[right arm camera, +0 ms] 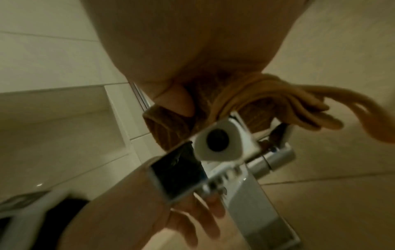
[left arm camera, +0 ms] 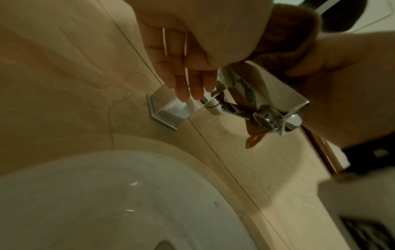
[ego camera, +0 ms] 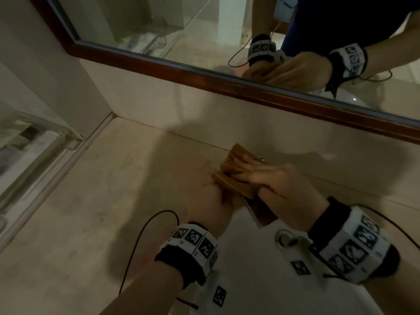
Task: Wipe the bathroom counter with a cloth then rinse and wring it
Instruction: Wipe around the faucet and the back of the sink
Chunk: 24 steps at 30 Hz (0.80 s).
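Head view: our right hand (ego camera: 284, 183) grips the cloth (ego camera: 229, 164) over the tap (left arm camera: 282, 96); left hand (ego camera: 209, 205) fingers hang loose; we judge rinsing and wringing remain.

Cloth (ego camera: 236, 176) on faucet (ego camera: 261, 212), behind sink (ego camera: 250, 264)

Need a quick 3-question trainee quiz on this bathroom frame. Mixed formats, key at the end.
1. True or false: the ribbed mustard-brown cloth lies flat in the white oval sink basin.
2. Multiple choice: the right hand holds the cloth against
A) the wood-framed mirror
B) the square chrome faucet
C) the glass shower panel
3. Short answer: in the left wrist view, are the fingers of the left hand straight or curled into a fist?

Key: 1 false, the cloth is draped over the faucet; 2 B; 3 straight.
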Each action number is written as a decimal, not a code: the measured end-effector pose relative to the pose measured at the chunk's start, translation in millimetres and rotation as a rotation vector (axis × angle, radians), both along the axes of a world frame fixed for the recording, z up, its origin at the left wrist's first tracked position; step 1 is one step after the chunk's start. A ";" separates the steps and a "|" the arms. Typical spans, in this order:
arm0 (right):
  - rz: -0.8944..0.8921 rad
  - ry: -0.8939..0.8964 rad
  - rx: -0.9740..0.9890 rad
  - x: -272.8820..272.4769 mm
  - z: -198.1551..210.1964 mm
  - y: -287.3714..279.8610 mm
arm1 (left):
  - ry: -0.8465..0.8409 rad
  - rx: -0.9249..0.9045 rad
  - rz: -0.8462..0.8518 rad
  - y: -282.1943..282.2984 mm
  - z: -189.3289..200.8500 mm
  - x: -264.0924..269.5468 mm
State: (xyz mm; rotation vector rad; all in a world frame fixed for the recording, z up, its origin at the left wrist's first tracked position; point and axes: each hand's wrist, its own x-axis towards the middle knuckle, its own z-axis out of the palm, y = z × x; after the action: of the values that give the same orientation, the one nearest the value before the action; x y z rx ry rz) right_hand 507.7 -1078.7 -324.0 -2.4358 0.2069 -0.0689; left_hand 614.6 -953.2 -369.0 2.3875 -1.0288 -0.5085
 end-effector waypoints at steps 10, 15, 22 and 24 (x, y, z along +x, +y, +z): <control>-0.085 -0.036 -0.013 -12.1 -4.7 19.1 | 0.112 -0.041 -0.106 13.8 4.0 3.4; -0.128 -0.010 -0.059 -4.3 -14.0 22.3 | 0.168 -0.110 -0.026 15.1 -7.0 3.7; -0.376 -0.337 0.105 -92.3 -30.8 76.4 | 0.160 -0.064 -0.109 21.3 -25.4 -2.0; -0.570 -0.422 0.344 -92.3 -34.1 87.3 | 0.262 -0.063 -0.083 21.8 -26.1 -3.6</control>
State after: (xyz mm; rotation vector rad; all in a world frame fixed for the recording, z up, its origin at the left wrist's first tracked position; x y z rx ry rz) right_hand 415.5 -991.3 -358.0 -1.9020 0.6533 -0.7275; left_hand 611.0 -931.4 -395.1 2.1602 -1.0121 -0.7836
